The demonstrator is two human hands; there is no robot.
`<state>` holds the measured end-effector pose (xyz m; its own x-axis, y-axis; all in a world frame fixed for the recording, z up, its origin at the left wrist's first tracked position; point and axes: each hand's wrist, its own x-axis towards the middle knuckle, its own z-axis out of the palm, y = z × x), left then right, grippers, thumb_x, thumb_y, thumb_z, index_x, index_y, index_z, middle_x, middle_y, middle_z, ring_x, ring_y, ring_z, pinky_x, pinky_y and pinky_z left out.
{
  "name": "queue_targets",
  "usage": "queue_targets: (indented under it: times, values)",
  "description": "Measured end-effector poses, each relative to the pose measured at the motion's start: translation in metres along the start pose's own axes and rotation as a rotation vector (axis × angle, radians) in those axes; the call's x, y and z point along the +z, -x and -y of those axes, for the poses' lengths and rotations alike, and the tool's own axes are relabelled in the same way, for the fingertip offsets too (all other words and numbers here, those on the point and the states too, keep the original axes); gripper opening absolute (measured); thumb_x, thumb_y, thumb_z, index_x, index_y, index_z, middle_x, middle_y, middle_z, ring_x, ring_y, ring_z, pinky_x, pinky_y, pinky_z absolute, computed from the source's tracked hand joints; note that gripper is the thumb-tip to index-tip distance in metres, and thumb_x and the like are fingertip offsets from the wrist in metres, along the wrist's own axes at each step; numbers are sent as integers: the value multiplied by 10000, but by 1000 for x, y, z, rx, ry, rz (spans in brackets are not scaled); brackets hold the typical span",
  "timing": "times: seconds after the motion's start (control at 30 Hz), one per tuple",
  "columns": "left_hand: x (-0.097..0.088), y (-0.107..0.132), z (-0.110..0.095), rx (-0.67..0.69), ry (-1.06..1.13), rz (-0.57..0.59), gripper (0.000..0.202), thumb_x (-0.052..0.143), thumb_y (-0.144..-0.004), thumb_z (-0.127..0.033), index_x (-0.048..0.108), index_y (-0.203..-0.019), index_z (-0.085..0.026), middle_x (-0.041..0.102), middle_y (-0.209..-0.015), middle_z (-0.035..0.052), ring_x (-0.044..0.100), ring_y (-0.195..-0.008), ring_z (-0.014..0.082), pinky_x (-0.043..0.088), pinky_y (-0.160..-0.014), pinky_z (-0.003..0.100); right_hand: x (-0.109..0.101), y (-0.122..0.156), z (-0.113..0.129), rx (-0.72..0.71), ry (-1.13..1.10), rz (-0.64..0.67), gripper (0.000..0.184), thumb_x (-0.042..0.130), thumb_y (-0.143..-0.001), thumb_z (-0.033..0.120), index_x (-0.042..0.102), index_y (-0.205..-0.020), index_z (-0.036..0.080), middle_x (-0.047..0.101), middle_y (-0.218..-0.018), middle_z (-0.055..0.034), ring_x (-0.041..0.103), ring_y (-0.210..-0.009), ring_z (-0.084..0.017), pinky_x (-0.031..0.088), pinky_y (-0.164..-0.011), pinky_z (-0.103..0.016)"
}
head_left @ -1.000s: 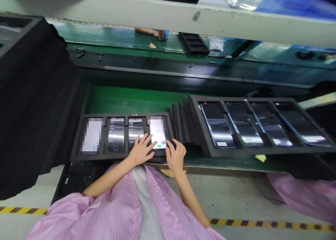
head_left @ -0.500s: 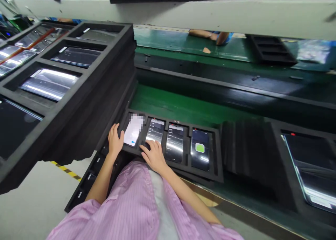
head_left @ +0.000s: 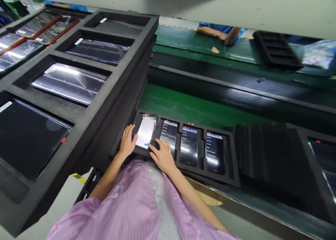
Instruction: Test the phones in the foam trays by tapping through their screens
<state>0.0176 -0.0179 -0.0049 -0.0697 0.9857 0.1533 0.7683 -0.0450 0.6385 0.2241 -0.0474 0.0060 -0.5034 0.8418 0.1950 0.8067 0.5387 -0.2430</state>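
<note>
A black foam tray (head_left: 233, 163) in front of me holds several smartphones in a row of slots. The leftmost smartphone (head_left: 146, 132) has a lit white screen with a small blue button low on it. Along its left edge rests my left hand (head_left: 128, 141), fingers stretched and holding nothing. My right hand (head_left: 163, 155) has its fingers apart, the index fingertip at the blue button. To the right, a second smartphone (head_left: 169, 131), a third smartphone (head_left: 189, 145) and the rightmost smartphone (head_left: 215, 152) show dark screens with lists of text.
At the left rises a tall stack of foam trays (head_left: 126, 82), topped by several film-covered phones. More dark foam pieces (head_left: 265, 156) stand at the right. Across the green bench, beyond a black rail (head_left: 210, 79), are a person's forearms (head_left: 217, 33) and a slotted tray (head_left: 275, 50).
My right hand has shifted left, from the second phone to the first phone's lower corner. The rightmost phone's green icon has given way to a text list. The camera view has turned left.
</note>
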Motion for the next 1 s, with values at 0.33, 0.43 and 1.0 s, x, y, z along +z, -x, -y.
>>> queue_targets:
  times: [0.33,0.43,1.0]
  values:
    - [2,2,-1,30,-77,64,436,368,-881,-306,428,-1292,-175,404,-1377,142,362,-1272,262,336,-1012,474,-1,-1,1,-24,26,53,383,354,-908,416,554,-1217,313,490,-1218,-104,388,-1139,-236,257,-1004,-452]
    - [3,2,-1,39,-85,65,434,368,-882,-295,429,-1291,-166,402,-1376,150,363,-1270,262,341,-1008,473,-1,-2,2,-26,50,77,390,347,-907,431,550,-1221,318,487,-1230,-108,388,-1147,-239,246,-1007,-458]
    - [5,3,0,32,-82,48,416,342,-889,-273,444,-1277,-163,412,-1372,145,371,-1267,251,346,-1010,462,-2,-2,2,-21,58,134,401,340,-910,427,508,-1261,329,482,-1246,-96,388,-1154,-239,215,-1020,-462]
